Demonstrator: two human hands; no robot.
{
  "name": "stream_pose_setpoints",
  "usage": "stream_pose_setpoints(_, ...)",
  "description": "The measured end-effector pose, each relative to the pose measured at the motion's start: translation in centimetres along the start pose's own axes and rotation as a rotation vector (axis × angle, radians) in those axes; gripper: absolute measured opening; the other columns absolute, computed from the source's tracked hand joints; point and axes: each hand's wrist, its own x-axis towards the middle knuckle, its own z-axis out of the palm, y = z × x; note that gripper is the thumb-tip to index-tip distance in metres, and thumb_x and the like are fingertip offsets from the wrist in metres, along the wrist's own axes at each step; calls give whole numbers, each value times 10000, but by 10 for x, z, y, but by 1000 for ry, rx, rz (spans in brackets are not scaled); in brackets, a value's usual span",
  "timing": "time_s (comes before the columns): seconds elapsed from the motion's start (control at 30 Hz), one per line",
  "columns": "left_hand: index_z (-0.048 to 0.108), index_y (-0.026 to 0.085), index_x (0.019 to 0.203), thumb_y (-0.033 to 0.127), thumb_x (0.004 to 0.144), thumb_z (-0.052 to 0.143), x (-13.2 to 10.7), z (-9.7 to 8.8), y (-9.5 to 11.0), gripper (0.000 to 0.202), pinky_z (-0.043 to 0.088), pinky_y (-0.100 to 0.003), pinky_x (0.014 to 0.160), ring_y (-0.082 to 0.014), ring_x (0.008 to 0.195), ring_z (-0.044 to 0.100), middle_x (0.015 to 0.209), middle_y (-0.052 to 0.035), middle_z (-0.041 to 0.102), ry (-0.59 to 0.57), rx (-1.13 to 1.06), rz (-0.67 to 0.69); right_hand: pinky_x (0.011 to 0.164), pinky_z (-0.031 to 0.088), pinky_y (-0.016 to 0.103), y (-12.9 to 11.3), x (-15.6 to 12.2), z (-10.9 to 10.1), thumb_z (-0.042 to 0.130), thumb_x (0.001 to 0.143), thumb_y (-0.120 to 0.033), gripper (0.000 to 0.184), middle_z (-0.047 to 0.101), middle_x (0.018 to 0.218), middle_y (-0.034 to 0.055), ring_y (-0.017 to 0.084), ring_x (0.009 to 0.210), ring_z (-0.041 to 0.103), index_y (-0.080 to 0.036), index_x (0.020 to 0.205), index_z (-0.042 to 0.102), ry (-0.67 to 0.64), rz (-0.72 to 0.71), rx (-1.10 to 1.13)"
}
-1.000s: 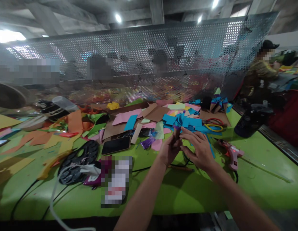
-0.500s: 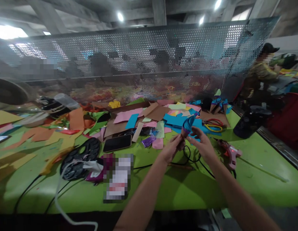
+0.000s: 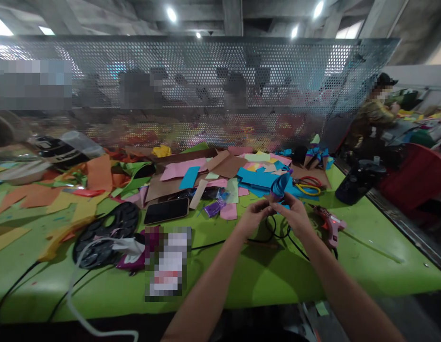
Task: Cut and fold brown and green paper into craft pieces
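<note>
Left hand [image 3: 255,216]: thumb and fingers clamped on the brown lower part of the paper cone.
Right hand [image 3: 295,211]: fingertips together on the same cone, meeting the left fingers at its base.
Paper cone [image 3: 280,184]: between the two hands, its coiled blue top standing above the fingers, tilted slightly right.
Blue paper [image 3: 254,178]: just beyond the grip, flat on the heap of coloured sheets.
Red-and-yellow handles [image 3: 313,179]: beyond the right hand, near it.
Glue gun [image 3: 334,232]: pink, lying right of the right hand, a small red light showing.
Black cord [image 3: 299,249]: looped on the green table [image 3: 277,289] beneath the grip.
Purple packet [image 3: 213,208]: left of the grip, beyond the left wrist.
Phone [image 3: 166,211]: farther left of the grip, screen dark.
Other cones [image 3: 314,159]: well beyond the right hand, blue-topped, grouped together.
Dark jug [image 3: 359,183]: right of the grip, past the glue gun.
</note>
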Motion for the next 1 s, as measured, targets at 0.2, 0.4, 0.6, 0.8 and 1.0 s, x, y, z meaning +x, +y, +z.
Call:
stream_pose_setpoints(0.2, 740, 161, 804, 493, 515, 873, 4, -5, -8, 460, 505, -348, 829, -210, 824, 659, 792, -46, 729, 9, 36, 22, 749, 454, 344, -4, 0, 3, 756, 691, -384, 251, 694, 844, 29, 201, 768, 575, -219, 875, 713, 7, -3, 72)
stream_pose_setpoints(0.4, 734, 178, 867, 494, 546, 840, 7, -6, -8, 463, 491, -319, 778, -203, 834, 648, 887, -67, 742, 153, 139, 81, 757, 466, 348, -8, 4, 6, 748, 679, -403, 274, 707, 841, 37, 209, 769, 596, -206, 866, 712, 67, 4, 70)
stream_pose_setpoints(0.6, 684, 179, 922, 507, 663, 723, 4, -8, 9, 421, 478, -294, 690, -187, 771, 637, 794, -50, 693, 276, 206, 130, 771, 494, 349, -18, 21, -3, 701, 728, -433, 283, 720, 863, 43, 215, 806, 624, -201, 890, 695, 114, -34, 41)
stream_pose_setpoints(0.8, 675, 168, 952, 429, 720, 668, -6, 1, 11, 350, 454, -265, 682, -168, 794, 603, 848, -50, 668, 210, 199, 89, 800, 520, 380, -21, 78, -44, 723, 717, -428, 344, 725, 896, 47, 252, 894, 641, -179, 953, 694, 221, 17, -66)
stream_pose_setpoints(1.0, 663, 171, 914, 413, 711, 676, -9, 10, 7, 317, 439, -258, 647, -160, 752, 576, 793, -35, 634, 183, 146, 64, 838, 545, 421, -13, 135, -88, 599, 919, -350, 336, 619, 1183, 85, 223, 1000, 629, -152, 1190, 591, 408, 134, -260)
